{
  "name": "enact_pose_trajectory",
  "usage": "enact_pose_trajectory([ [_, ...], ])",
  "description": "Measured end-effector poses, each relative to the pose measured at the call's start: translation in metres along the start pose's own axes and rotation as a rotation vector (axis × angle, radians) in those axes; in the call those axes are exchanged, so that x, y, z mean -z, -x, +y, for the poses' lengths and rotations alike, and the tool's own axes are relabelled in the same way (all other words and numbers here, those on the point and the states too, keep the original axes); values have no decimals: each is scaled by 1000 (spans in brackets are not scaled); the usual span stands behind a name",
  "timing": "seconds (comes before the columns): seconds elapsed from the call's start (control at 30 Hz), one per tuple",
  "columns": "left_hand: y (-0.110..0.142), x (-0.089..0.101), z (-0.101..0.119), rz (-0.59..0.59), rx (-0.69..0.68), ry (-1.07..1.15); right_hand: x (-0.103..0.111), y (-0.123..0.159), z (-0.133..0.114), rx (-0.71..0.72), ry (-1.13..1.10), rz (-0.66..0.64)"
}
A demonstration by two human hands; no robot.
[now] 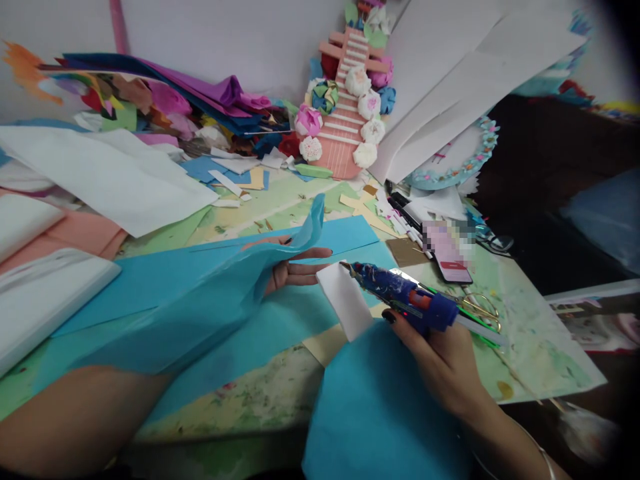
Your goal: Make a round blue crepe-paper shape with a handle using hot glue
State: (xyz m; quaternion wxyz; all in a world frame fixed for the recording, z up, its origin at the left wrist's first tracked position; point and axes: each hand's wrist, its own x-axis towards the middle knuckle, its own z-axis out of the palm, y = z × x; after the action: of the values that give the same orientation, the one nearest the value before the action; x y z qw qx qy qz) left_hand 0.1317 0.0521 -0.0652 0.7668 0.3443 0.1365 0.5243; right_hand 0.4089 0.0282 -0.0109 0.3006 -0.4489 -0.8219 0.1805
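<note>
My right hand [440, 363] is wrapped round a blue hot glue gun [400, 293] with smears on its barrel. The gun's nozzle points left, over the top of a white card strip [345, 300]. My left hand [287, 273] has its fingers stretched out and apart, their tips by the strip's left edge. A thin blue paper sheet [215, 300] drapes over the left palm and forearm and hides part of that hand. Whether the fingers touch the strip I cannot tell. Below the strip, a larger blue piece [380, 407] hangs near my right wrist.
Blue sheets [345, 233] lie on the stained green table. Behind stands a pink guitar-shaped piece [345, 100] with paper flowers. At right are a phone [450, 257], scissors [480, 307] and pens [405, 217]. White paper [115, 173], a white stack [55, 293] and colourful scraps fill the left.
</note>
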Motion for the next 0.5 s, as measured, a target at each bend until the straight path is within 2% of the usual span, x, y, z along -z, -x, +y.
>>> enact_pose_trajectory([
  [0.13,-6,6,-1,-7,12,-9,2,-1,-2,1,13,5],
  [0.33,-5,4,-1,80,28,-55,4,4,2,-29,22,3],
  [0.5,-7,6,-1,88,40,-73,6,10,6,-77,-1,-13],
])
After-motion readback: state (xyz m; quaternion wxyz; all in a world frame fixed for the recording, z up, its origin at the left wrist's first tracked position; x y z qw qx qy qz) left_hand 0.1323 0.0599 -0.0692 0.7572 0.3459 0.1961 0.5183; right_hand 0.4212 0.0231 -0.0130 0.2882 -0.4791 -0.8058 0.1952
